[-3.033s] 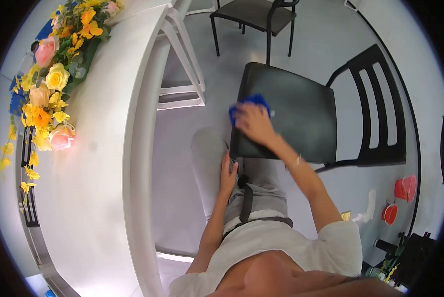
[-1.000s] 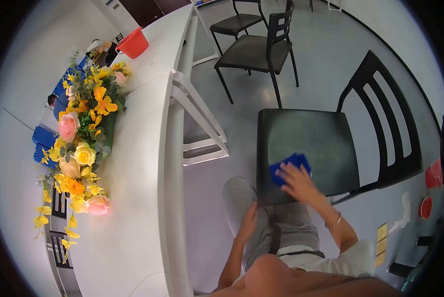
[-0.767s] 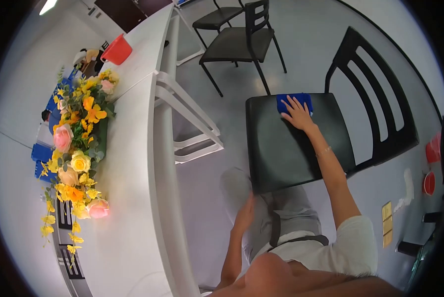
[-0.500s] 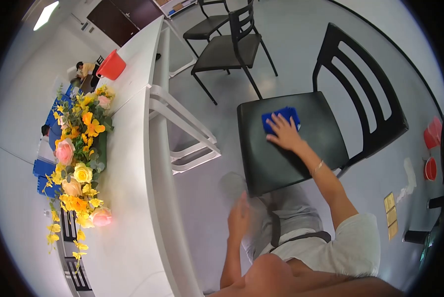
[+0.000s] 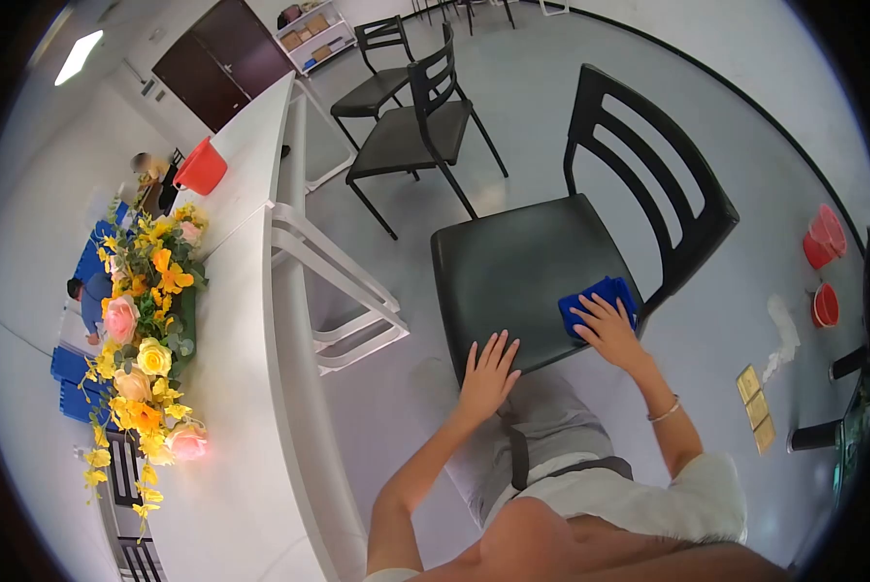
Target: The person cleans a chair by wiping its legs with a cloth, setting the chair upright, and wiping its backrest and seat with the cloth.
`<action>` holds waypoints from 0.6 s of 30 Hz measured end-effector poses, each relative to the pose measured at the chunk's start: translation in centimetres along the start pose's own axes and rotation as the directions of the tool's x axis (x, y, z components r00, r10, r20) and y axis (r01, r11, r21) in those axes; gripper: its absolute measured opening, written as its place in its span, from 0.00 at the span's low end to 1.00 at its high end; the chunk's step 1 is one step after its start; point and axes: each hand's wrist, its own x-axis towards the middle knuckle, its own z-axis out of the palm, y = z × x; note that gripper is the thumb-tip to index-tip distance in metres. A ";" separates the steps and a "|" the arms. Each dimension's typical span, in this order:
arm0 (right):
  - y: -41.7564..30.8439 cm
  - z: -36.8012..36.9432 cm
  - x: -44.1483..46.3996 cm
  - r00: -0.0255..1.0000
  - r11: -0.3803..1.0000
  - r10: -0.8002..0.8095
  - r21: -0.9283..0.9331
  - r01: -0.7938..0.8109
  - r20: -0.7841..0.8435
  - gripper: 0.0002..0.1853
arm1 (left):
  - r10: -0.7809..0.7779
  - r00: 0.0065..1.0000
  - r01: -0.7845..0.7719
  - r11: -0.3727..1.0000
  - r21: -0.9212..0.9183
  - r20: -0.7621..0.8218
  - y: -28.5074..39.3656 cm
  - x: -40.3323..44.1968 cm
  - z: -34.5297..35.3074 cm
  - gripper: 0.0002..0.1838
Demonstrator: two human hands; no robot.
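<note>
A folded blue cloth (image 5: 626, 291) lies at the near right part of the black chair seat (image 5: 512, 257). My right hand (image 5: 607, 330) presses on this cloth from above, its fingers bent over it and holding it against the seat. A bracelet circles my right wrist. My left hand (image 5: 488, 373) rests on the front left edge of the seat, fingers stretched out and apart, with nothing in it. The slatted chair back (image 5: 648, 145) rises on the far right side of the seat.
Left of me stands a long white table (image 5: 241, 427) with a flower arrangement (image 5: 148, 339) and a red bucket (image 5: 202, 167). More black chairs (image 5: 420, 136) stand ahead. Two red containers (image 5: 824, 238) sit on the floor at right. People are beyond the table.
My right hand and the cloth have moved from the seat's middle towards its near right edge. My left hand, blurred before beside the chair, now lies on the seat edge. The view has shifted.
</note>
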 end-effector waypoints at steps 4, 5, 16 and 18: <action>-4.0 4.8 2.1 0.993 0.998 -0.022 -0.066 0.015 -0.113 0.27 | 0.110 0.984 -0.121 0.990 0.069 0.139 -0.8 -1.4 -2.3 0.36; -4.7 7.1 2.4 0.984 0.989 -0.132 -0.082 0.123 -0.120 0.27 | 0.145 0.969 -0.173 0.977 0.127 0.201 -1.3 -1.5 -2.8 0.36; -3.2 4.9 2.3 0.984 0.984 -0.176 0.027 0.176 -0.011 0.24 | 0.184 0.923 -0.264 0.942 0.206 0.339 -3.7 -4.1 -4.7 0.40; -1.4 3.4 1.3 0.991 0.998 -0.026 0.049 0.032 -0.133 0.23 | 0.170 0.911 -0.263 0.941 0.211 0.377 -3.2 -4.9 -5.7 0.43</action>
